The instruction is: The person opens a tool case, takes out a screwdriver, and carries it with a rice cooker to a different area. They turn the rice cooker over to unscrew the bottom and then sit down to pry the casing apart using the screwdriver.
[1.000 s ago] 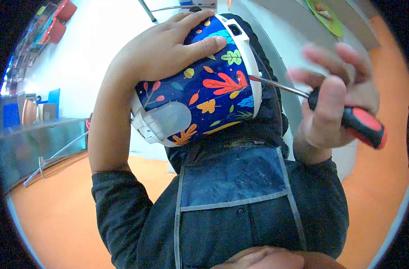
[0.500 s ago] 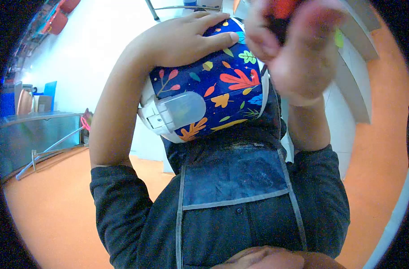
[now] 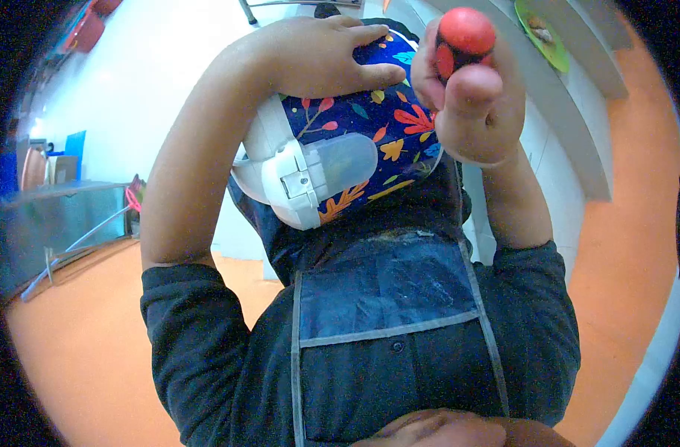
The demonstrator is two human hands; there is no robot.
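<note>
A dark blue cylindrical container with a colourful leaf print (image 3: 392,149) lies tilted across my lap. Its white end cap (image 3: 289,186), with a latch-like fitting, faces the lower left. From that fitting a translucent rounded flap (image 3: 345,164) extends over the print. My left hand (image 3: 332,59) rests on the container's upper side, thumb and fingers stretched out. At the container's right side, my right hand (image 3: 478,104) is closed around a red-and-black tool handle (image 3: 466,31). The handle's rounded red end points toward me; the rest is hidden by my hand.
Pale steps or ledges (image 3: 578,141) run along the right, with a green leaf-shaped dish (image 3: 542,33) on one. Orange floor (image 3: 630,246) lies beyond. A glass-sided table (image 3: 64,216) stands at left, with a pole (image 3: 75,253) leaning by it. A dark apron (image 3: 388,290) covers my front.
The container has shifted rightward in view, showing more of its white end. My right hand has come lower and is sharper, with the red handle end now plain. My left hand still rests on top.
</note>
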